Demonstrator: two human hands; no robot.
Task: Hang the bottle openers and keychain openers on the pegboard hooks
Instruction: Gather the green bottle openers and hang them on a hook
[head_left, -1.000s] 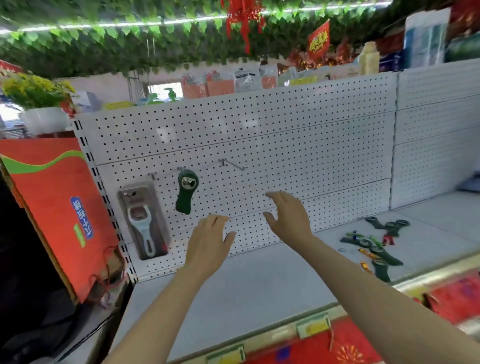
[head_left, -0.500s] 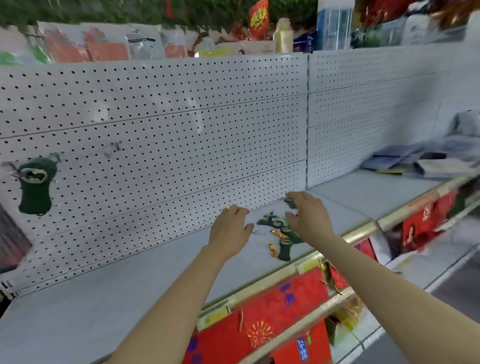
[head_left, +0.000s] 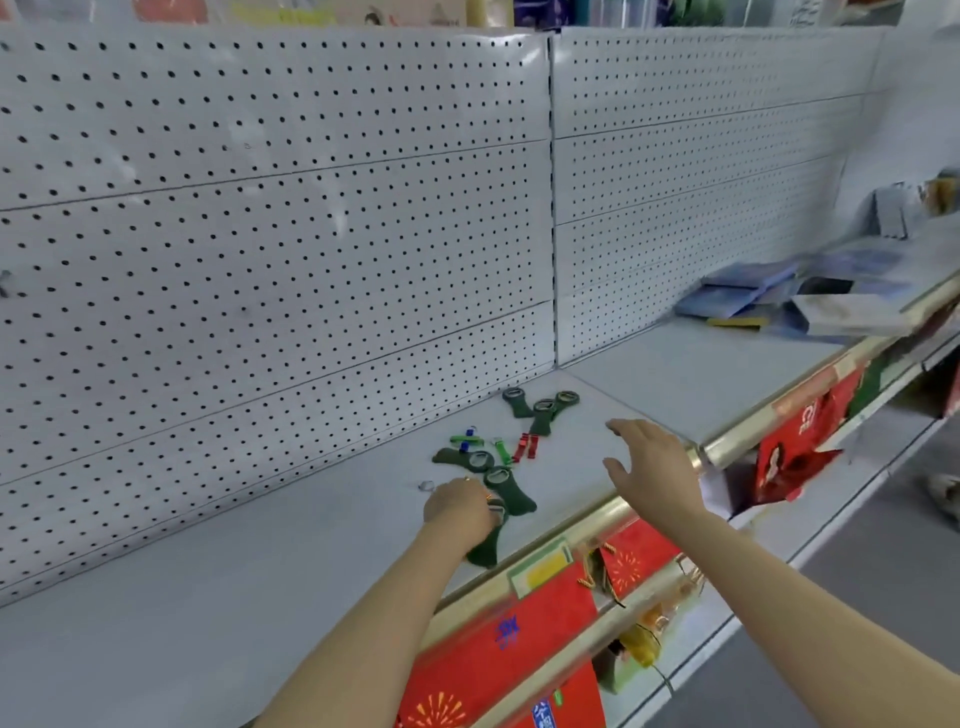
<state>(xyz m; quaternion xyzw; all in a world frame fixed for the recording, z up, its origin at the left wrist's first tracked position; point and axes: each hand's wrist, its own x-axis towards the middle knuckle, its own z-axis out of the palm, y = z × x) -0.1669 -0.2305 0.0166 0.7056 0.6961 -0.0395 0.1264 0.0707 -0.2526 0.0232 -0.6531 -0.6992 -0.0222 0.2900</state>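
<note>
- The left hand rests on the nearest dark green flat plastic bottle opener on the grey metal shelf; its fingers curl down, but whether they grip it I cannot tell.
- The right hand hovers to the right, fingers spread, holding nothing.
- That opener lies near the shelf's gold front edge; a loose pinch could push it off.
- The small coloured keychain openers lie just beyond; a careless sweep could scatter them.
- The white perforated pegboard shows no hook here.

I see the left hand gripping a dark green opener on the shelf; right hand hovers with fingers spread (holding nothing).
</note>
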